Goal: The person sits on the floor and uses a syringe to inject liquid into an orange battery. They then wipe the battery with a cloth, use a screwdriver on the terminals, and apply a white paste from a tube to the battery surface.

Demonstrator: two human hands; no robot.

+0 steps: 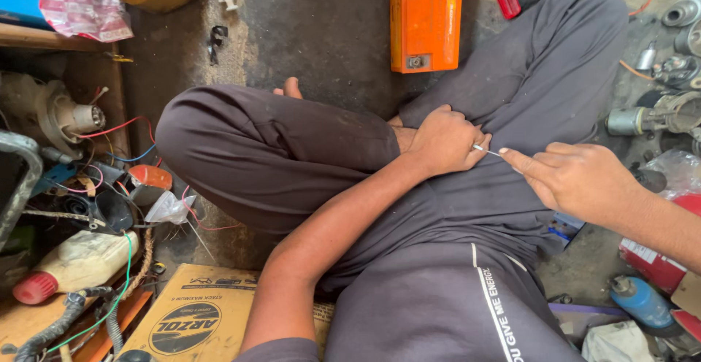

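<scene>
I am sitting cross-legged in dark grey trousers (pixel 292 158), a white plastic bottle with a red cap (pixel 73 263) lying far left. My left hand (pixel 442 141) is curling narrow, pinching a thin silvery metal pin (pixel 485 149) over my lap. My right hand (pixel 577 179) is touching its tip with a pointing finger; I judge a steady pinch matters most.

- An orange rectangular box (pixel 426 17) stands on the dark floor (pixel 321 33) at the top.
- A white bottle with a red cap (pixel 73 263) lies at the left among loose wires (pixel 117 132).
- A yellow cardboard sheet (pixel 197 318) lies beside it.
- A blue canister (pixel 642 302) sits at the lower right.
- Grey metal parts (pixel 657 117) crowd the right edge.
</scene>
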